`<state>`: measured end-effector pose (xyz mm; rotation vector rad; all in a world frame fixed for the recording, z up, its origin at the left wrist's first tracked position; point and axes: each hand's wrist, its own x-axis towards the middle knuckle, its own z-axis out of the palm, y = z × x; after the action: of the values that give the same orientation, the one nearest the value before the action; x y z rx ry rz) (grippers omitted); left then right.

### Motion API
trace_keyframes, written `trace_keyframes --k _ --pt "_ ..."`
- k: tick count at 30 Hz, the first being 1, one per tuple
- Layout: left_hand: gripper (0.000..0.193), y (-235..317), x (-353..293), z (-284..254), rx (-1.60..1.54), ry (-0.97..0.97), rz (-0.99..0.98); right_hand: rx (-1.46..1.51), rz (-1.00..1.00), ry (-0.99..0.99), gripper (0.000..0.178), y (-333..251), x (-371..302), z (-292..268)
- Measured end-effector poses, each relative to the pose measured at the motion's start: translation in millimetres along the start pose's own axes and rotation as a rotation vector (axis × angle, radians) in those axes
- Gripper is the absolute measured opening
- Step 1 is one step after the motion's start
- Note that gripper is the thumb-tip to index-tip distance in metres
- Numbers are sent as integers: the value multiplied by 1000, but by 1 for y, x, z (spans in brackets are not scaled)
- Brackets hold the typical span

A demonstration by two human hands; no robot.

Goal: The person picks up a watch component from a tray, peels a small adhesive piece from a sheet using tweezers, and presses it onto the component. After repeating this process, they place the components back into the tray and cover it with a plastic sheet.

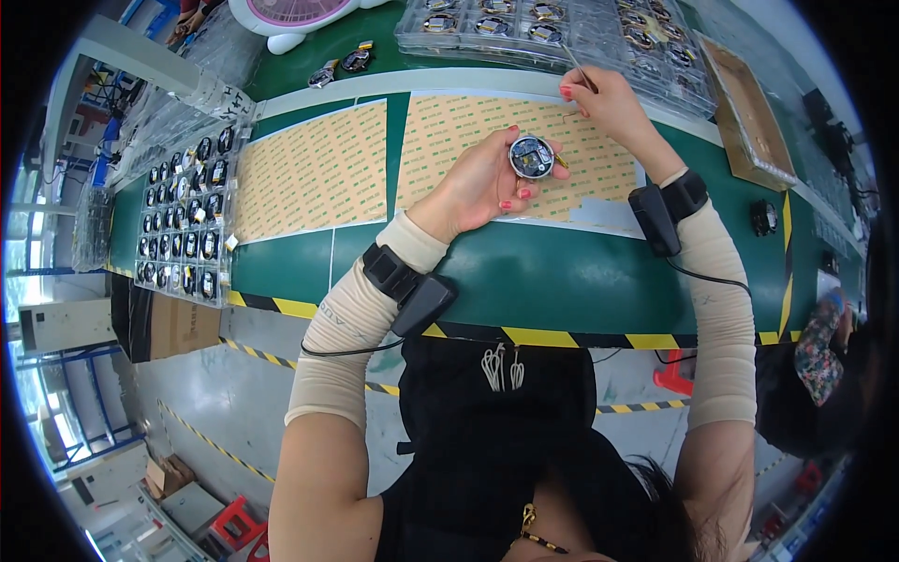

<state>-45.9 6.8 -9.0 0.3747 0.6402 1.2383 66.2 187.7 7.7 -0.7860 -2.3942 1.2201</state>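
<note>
My left hand (pixel 482 180) is closed around the edge of a round watch-like module (pixel 531 157), its circuit board facing up inside a silver rim. A small yellowish tab (pixel 562 161) sticks out at its right side. Farther right and higher, my right hand (pixel 607 105) pinches a slim metal tool (pixel 579 69) that looks like tweezers; its working tip is too small to make out. Both hands are above a tan backing sheet (pixel 449 126) with green print, whose lower right corner shows a bare greyish patch. A second such sheet (pixel 314 173) lies to the left.
Clear trays of round modules stand at the left (pixel 183 225) and the far side (pixel 496 28). Two loose modules (pixel 339 66) lie beyond the sheets. A cardboard box (pixel 749 122) and a dark round part (pixel 764 217) are right. Striped tape (pixel 538 337) marks the table's near edge.
</note>
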Motion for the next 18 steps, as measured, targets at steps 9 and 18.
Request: trace_keyframes --k 9,18 --pt "47 -1 0 -4 -3 -36 6 15 -114 176 23 -6 -33 -17" --pt "37 -4 -4 6 95 67 52 660 176 101 26 -17 -117 -9"
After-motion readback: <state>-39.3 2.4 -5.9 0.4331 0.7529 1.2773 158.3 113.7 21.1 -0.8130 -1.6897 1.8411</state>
